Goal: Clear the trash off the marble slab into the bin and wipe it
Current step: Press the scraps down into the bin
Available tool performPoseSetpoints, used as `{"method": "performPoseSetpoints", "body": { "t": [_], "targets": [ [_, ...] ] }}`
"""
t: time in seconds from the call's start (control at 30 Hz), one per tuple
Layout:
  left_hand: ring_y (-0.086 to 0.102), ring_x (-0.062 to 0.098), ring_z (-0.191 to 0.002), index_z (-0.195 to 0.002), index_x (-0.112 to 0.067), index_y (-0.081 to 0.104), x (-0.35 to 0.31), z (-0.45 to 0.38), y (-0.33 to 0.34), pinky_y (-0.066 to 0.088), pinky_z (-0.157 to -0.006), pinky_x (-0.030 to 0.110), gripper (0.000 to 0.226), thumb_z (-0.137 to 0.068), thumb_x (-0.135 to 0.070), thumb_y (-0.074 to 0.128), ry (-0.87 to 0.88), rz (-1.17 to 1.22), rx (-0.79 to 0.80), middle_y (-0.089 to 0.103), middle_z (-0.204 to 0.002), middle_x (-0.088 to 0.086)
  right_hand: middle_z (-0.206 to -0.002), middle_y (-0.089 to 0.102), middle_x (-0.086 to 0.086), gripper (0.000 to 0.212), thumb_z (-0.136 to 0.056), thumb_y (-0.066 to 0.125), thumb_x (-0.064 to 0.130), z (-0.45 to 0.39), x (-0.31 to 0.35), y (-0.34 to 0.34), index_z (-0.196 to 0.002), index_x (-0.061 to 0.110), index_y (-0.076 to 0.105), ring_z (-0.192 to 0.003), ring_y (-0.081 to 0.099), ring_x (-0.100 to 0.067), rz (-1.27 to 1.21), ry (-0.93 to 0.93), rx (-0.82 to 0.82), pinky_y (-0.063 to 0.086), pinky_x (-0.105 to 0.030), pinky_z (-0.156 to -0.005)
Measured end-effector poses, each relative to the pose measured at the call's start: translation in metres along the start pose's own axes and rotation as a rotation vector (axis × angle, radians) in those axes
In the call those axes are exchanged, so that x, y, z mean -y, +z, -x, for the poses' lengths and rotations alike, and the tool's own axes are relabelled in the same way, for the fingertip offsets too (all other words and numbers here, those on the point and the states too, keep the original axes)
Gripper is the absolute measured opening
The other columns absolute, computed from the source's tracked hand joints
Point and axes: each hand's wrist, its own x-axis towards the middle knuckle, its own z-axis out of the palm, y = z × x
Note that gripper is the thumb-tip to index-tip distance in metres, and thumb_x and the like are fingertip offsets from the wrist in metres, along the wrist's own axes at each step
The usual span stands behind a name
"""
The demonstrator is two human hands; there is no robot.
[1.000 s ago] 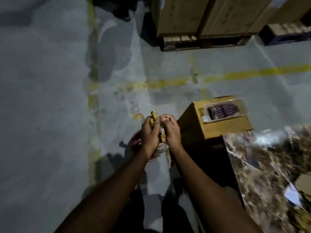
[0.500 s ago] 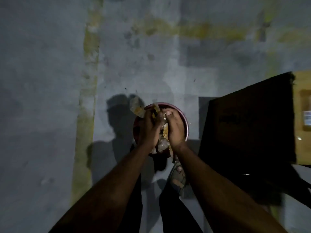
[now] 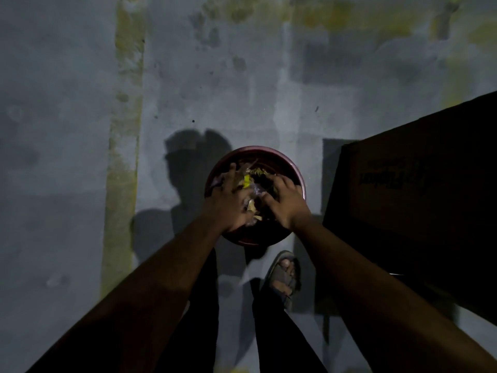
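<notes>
A round red bin (image 3: 255,151) stands on the grey floor right in front of me. Crumpled trash (image 3: 252,180), yellow and clear wrappers, lies inside it. My left hand (image 3: 228,200) is over the bin's left side, fingers spread on the wrappers. Over the right side is my right hand (image 3: 285,203), also with fingers apart and palm down. Neither hand has a closed grip on anything. The marble slab is out of view.
A dark cardboard box (image 3: 416,197) stands close to the right of the bin. My sandalled foot (image 3: 283,275) is just behind the bin. A worn yellow floor line (image 3: 123,157) runs along the left.
The view has tilted down onto the bin. My hands, earlier pressed together around the bundle of wrappers, have lowered, moved apart and spread their fingers, and the wrappers now lie in the bin.
</notes>
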Motion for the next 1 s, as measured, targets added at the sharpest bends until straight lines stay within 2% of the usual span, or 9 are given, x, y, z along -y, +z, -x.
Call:
{"method": "performPoseSetpoints", "body": {
  "t": [0.1, 0.23, 0.37, 0.53, 0.67, 0.73, 0.83, 0.9, 1.0],
  "targets": [
    [0.022, 0.048, -0.147, -0.150, -0.047, 0.033, -0.009, 0.018, -0.013, 0.034, -0.114, 0.057, 0.074, -0.083, -0.068, 0.056, 0.016, -0.111, 0.061, -0.016, -0.167, 0.010, -0.166, 0.022, -0.004, 0.062, -0.101, 0.047, 0.050, 0.015, 0.005, -0.008, -0.157, 0.031, 0.029, -0.147, 0.021, -0.035, 0.137, -0.004, -0.001, 0.027, -0.047, -0.118],
    [0.026, 0.046, -0.144, -0.154, -0.033, 0.034, -0.028, 0.054, -0.037, 0.034, -0.115, 0.050, 0.074, -0.089, -0.057, 0.059, 0.003, -0.190, 0.134, -0.009, -0.168, 0.011, -0.167, 0.019, -0.002, 0.062, -0.099, 0.048, 0.050, 0.046, 0.019, -0.028, -0.156, 0.033, 0.030, -0.148, 0.020, -0.035, 0.292, -0.044, 0.038, 0.030, -0.049, -0.113],
    [0.029, 0.043, -0.143, -0.149, -0.023, 0.040, -0.043, 0.106, -0.071, 0.033, -0.114, 0.046, 0.072, -0.087, -0.053, 0.062, 0.034, -0.198, 0.070, 0.012, -0.165, 0.016, -0.166, 0.021, -0.003, 0.060, -0.098, 0.048, 0.049, 0.095, 0.048, -0.053, -0.154, 0.036, 0.032, -0.147, 0.021, -0.035, 0.315, -0.048, 0.042, 0.033, -0.052, -0.111],
    [0.036, 0.038, -0.140, -0.149, -0.023, 0.039, -0.063, 0.189, -0.143, 0.036, -0.112, 0.049, 0.071, -0.088, -0.049, 0.063, 0.070, -0.104, 0.043, 0.034, -0.157, 0.012, -0.163, 0.027, -0.006, 0.065, -0.097, 0.051, 0.046, 0.183, 0.100, -0.096, -0.156, 0.030, 0.030, -0.145, 0.025, -0.034, 0.280, -0.003, 0.031, 0.034, -0.053, -0.110],
    [0.024, 0.037, -0.148, -0.156, -0.014, 0.027, -0.089, 0.261, -0.203, 0.024, -0.120, 0.045, 0.076, -0.094, -0.038, 0.062, 0.142, -0.152, 0.077, 0.026, -0.162, 0.016, -0.159, 0.034, -0.007, 0.063, -0.097, 0.052, 0.048, 0.265, 0.139, -0.132, -0.154, 0.028, 0.033, -0.141, 0.031, -0.034, 0.292, 0.002, -0.056, 0.037, -0.051, -0.107],
    [0.026, 0.036, -0.147, -0.156, -0.015, 0.027, -0.108, 0.294, -0.232, 0.026, -0.117, 0.046, 0.075, -0.093, -0.038, 0.061, 0.182, -0.223, 0.080, 0.029, -0.160, 0.017, -0.159, 0.033, -0.008, 0.063, -0.097, 0.050, 0.051, 0.307, 0.156, -0.145, -0.154, 0.028, 0.033, -0.141, 0.031, -0.034, 0.315, 0.012, -0.111, 0.037, -0.051, -0.108],
    [0.037, 0.036, -0.137, -0.151, -0.018, 0.038, -0.146, 0.334, -0.272, 0.035, -0.109, 0.043, 0.069, -0.091, -0.048, 0.056, 0.261, -0.238, 0.014, 0.043, -0.152, 0.012, -0.157, 0.037, -0.007, 0.058, -0.099, 0.046, 0.052, 0.366, 0.177, -0.164, -0.151, 0.028, 0.037, -0.139, 0.033, -0.034, 0.276, 0.043, -0.175, 0.040, -0.050, -0.106],
    [0.039, 0.033, -0.134, -0.150, -0.023, 0.040, -0.174, 0.360, -0.292, 0.034, -0.108, 0.041, 0.070, -0.088, -0.055, 0.045, 0.369, -0.249, -0.044, 0.045, -0.152, 0.007, -0.155, 0.039, -0.006, 0.055, -0.100, 0.045, 0.052, 0.412, 0.180, -0.175, -0.150, 0.029, 0.039, -0.137, 0.036, -0.035, 0.234, 0.062, -0.255, 0.042, -0.048, -0.103],
    [0.038, 0.027, -0.134, -0.150, -0.030, 0.036, -0.211, 0.386, -0.307, 0.034, -0.109, 0.041, 0.065, -0.090, -0.053, 0.046, 0.548, -0.305, -0.066, 0.045, -0.151, 0.002, -0.156, 0.038, -0.006, 0.054, -0.100, 0.041, 0.055, 0.480, 0.170, -0.187, -0.149, 0.031, 0.039, -0.139, 0.035, -0.033, 0.238, 0.107, -0.428, 0.043, -0.047, -0.101]
  ]
}}
